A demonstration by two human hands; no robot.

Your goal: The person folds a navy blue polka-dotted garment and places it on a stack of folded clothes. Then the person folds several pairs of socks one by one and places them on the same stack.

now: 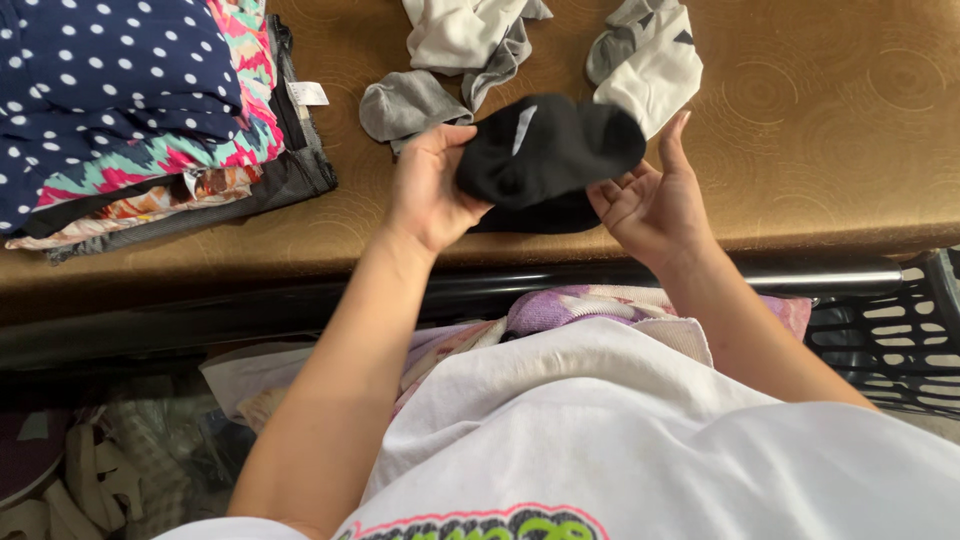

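A bundle of black socks [560, 150] with a small white mark is held just above the brown bed surface [800, 110]. My left hand [428, 190] grips its left end, thumb on top. My right hand [652, 198] is at its right end, palm up with fingers spread, touching the bundle's lower edge. Just behind the bundle lie a grey sock [405, 104], a white and grey sock [655, 55], and a crumpled white and grey piece [470, 35].
A stack of folded clothes [130, 110], topped by navy polka-dot fabric, sits at the left of the bed. A black plastic basket [900, 330] stands at right. Purple and white laundry [590, 305] lies below my hands. Sandals [60, 480] are on the floor, lower left.
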